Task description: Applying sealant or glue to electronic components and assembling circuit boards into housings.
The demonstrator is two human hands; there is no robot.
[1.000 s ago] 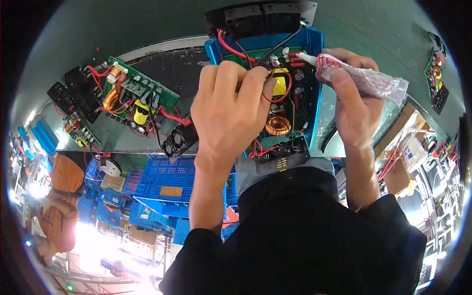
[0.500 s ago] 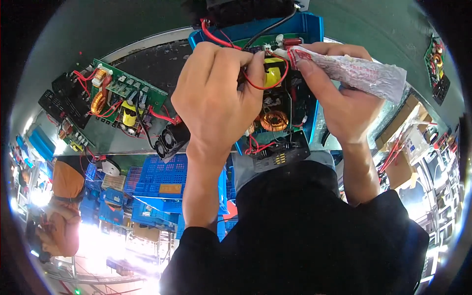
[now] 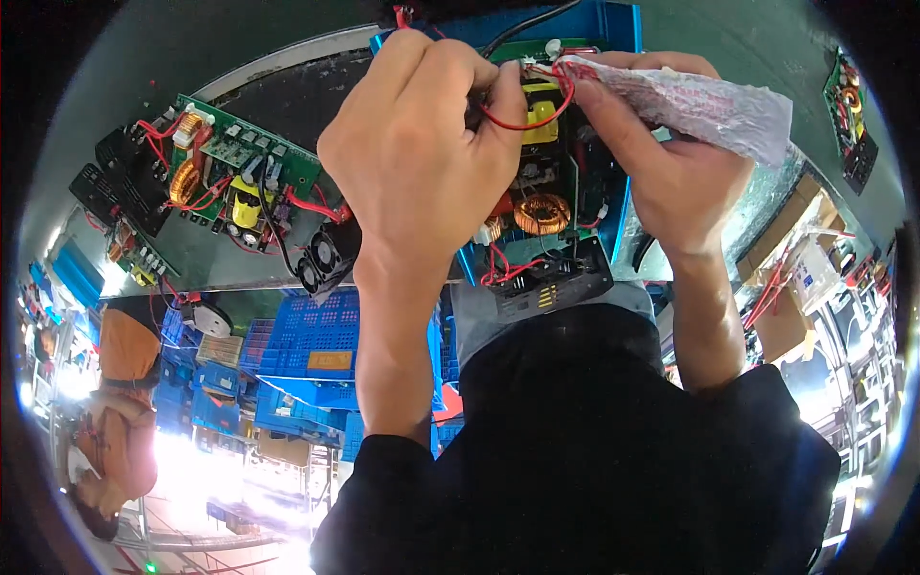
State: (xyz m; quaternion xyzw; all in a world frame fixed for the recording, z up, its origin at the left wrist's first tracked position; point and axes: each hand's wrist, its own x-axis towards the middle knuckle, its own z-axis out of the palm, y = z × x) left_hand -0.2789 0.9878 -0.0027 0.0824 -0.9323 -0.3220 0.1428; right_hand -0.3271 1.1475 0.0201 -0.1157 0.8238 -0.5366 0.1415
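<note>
A squeeze tube (image 3: 714, 107), white, crumpled and marked in red, lies in my right hand (image 3: 671, 172). My fingers close around its narrow end, and its tip points at a small white connector (image 3: 530, 63) on a circuit board. My left hand (image 3: 422, 144) is closed, thumb against forefinger, on a thin red wire (image 3: 525, 126) that loops toward the tube's tip. Under both hands, the board sits in a blue metal housing (image 3: 625, 206). On it are a yellow transformer (image 3: 542, 126) and a copper-wound ring coil (image 3: 542, 214). My left hand hides the board's left part.
Another populated circuit board (image 3: 244, 144) rests on the bench to the left, with black fans (image 3: 324, 259) beside it. A further board (image 3: 848, 105) is at the far right. Blue crates (image 3: 316, 335) stand below the bench edge. Another person (image 3: 120, 431) is at lower left.
Both hands have moved slightly forward along the board, the tube's tip with them. The whole view has also shifted a little. At lower left, the other person's arms have moved.
</note>
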